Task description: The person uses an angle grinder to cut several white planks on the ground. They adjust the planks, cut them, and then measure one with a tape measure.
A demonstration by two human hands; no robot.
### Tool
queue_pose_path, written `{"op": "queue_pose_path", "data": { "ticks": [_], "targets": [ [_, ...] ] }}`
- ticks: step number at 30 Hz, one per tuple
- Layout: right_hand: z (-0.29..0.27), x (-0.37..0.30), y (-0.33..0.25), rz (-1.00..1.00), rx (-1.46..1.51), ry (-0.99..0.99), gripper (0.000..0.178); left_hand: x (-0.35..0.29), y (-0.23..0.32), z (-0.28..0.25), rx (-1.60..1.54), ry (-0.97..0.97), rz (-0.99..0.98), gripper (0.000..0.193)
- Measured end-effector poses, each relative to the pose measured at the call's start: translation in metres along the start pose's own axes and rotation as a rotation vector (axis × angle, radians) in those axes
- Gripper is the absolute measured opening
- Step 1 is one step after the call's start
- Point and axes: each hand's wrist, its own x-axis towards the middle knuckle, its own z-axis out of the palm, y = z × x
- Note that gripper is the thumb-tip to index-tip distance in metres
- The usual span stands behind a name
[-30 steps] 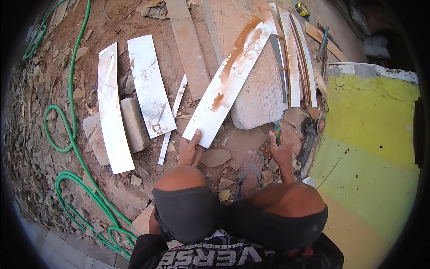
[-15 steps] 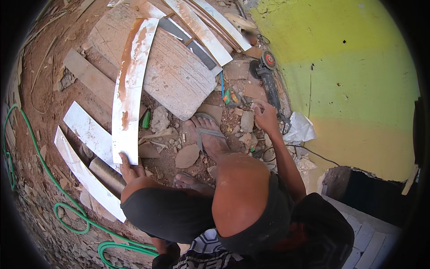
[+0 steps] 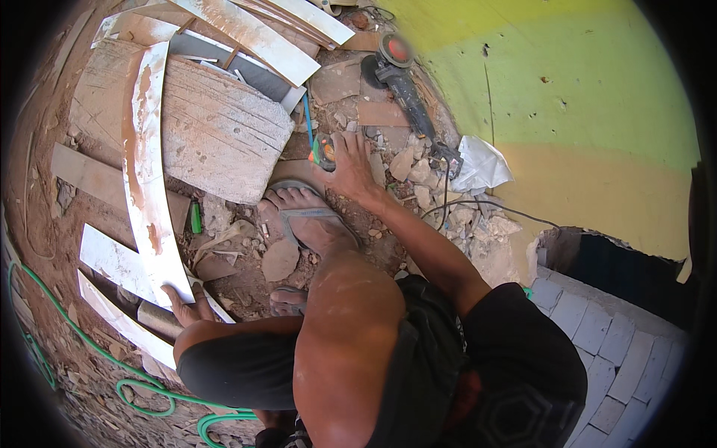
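My left hand (image 3: 193, 305) pinches the near end of a long white tile strip (image 3: 151, 179) stained with reddish mud. The strip's far part lies over a flat stone slab (image 3: 224, 127). My right hand (image 3: 351, 166) is closed around a green and orange tape measure (image 3: 323, 151) on the rubble beside my sandalled foot, its fingers partly covering it. A thin blue stick (image 3: 307, 119) lies just beyond the tape measure. Farther off, an angle grinder (image 3: 407, 97) rests by the wall with its disc toward the far side.
Two more white strips (image 3: 112, 254) lie near my left hand, and others (image 3: 246, 37) are heaped beyond the slab. A small green object (image 3: 196, 216) sits in the dirt. A green hose (image 3: 82, 332) curls at left; a painted wall (image 3: 582, 112) and black cord (image 3: 508, 213) are at right.
My right hand has moved from above the rubble near the grinder's handle leftward onto the tape measure and closed on it. My left hand keeps hold of the strip. The view has shifted right.
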Motion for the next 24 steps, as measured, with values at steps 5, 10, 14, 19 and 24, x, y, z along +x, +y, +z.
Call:
{"op": "queue_pose_path", "data": {
  "ticks": [5, 10, 14, 19, 24],
  "targets": [
    [-0.013, -0.042, 0.0, -0.132, 0.087, -0.051, 0.08, 0.014, 0.002, 0.006, 0.119, 0.042, 0.054, 0.07],
    [-0.051, -0.045, 0.044, 0.074, 0.227, 0.184, 0.052, 0.005, 0.045, 0.027, 0.009, 0.11, 0.036, 0.069],
    [-0.094, -0.066, 0.139, 0.489, 0.322, 0.245, 0.036, -0.007, 0.05, 0.049, -0.057, 0.122, -0.023, 0.069],
    [-0.102, -0.072, 0.149, 0.84, 0.77, 0.198, 0.038, -0.007, 0.056, 0.054, -0.218, 0.066, -0.068, 0.062],
    [-0.074, -0.091, 0.174, 0.59, 0.29, 0.045, 0.041, -0.011, 0.032, 0.083, -0.222, 0.02, -0.017, 0.065]
  ]
}}
